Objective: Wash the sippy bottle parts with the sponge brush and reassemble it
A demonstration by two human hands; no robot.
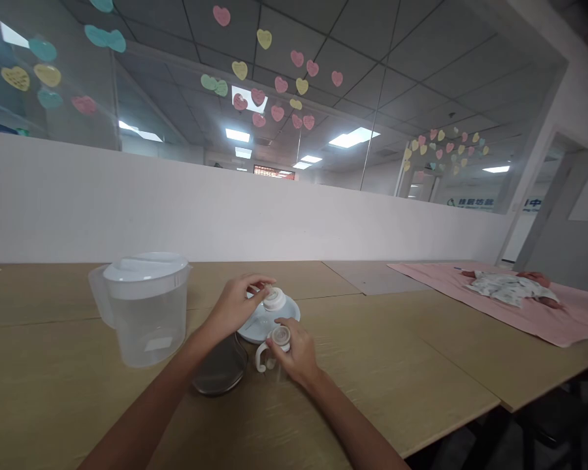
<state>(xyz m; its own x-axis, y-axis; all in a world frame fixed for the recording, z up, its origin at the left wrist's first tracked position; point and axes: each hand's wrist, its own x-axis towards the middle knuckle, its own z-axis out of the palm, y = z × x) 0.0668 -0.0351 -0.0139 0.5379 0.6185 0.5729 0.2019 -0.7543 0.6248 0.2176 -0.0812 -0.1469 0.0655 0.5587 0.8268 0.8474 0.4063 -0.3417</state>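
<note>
My left hand [232,307] reaches over a pale blue-white plate [294,314]. Its thumb and fingers are pinched at the teat on a white bottle collar [275,299], which is above or on the plate. Closer to me, my right hand [301,352] is wrapped round a baby bottle [281,337] with white side handles. The bottle stands upright with its round top facing up, and my fingers hide much of its body. A dark, shallow rounded dish or lid [219,371] lies left of the bottle, partly behind my left forearm.
A clear plastic pitcher [149,320] with a white lid stands left on the wooden table [372,365]. At the right, a baby-like figure [504,287] in patterned clothes lies on a pink cloth [563,326]. A low white wall [255,222] runs behind the table.
</note>
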